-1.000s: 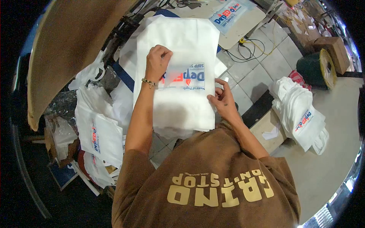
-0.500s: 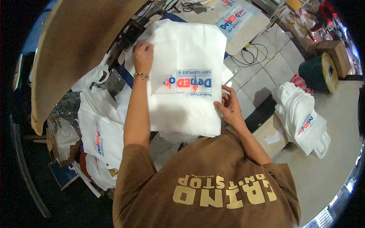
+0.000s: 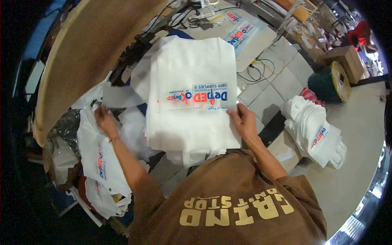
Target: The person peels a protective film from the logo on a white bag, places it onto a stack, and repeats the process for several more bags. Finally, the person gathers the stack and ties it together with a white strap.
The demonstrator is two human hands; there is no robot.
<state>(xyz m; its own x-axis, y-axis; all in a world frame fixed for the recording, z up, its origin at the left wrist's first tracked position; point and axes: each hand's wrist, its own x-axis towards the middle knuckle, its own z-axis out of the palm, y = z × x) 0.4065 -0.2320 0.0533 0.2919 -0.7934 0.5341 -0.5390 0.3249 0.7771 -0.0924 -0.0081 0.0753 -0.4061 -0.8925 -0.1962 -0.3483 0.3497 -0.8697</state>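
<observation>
A stack of white fabric bags (image 3: 192, 57) with blue and red print lies in front of me, its lower edges hanging near my chest. My right hand (image 3: 245, 124) grips the right edge of the stack, thumb on top and fingers at the side. My left hand (image 3: 107, 122) is off to the left, slightly blurred, above a pile of printed white bags (image 3: 94, 151). Its fingers are curled at the edge of a thin white sheet (image 3: 122, 96), which stretches out to the right; the exact grip is partly hidden.
A bundle of printed white bags (image 3: 308, 130) lies on the grey table (image 3: 359, 163) at right, near a green spool (image 3: 326, 87). Behind the stack are scissors (image 3: 204, 23) and a printed sheet (image 3: 241, 36). A curved brown board (image 3: 81, 49) rises at left. Cables (image 3: 259, 69) lie on tiles.
My left hand has moved from the top of the stack down to the left, with the thin sheet beside it. My right hand stays at the stack's right edge. The view has shifted slightly.
</observation>
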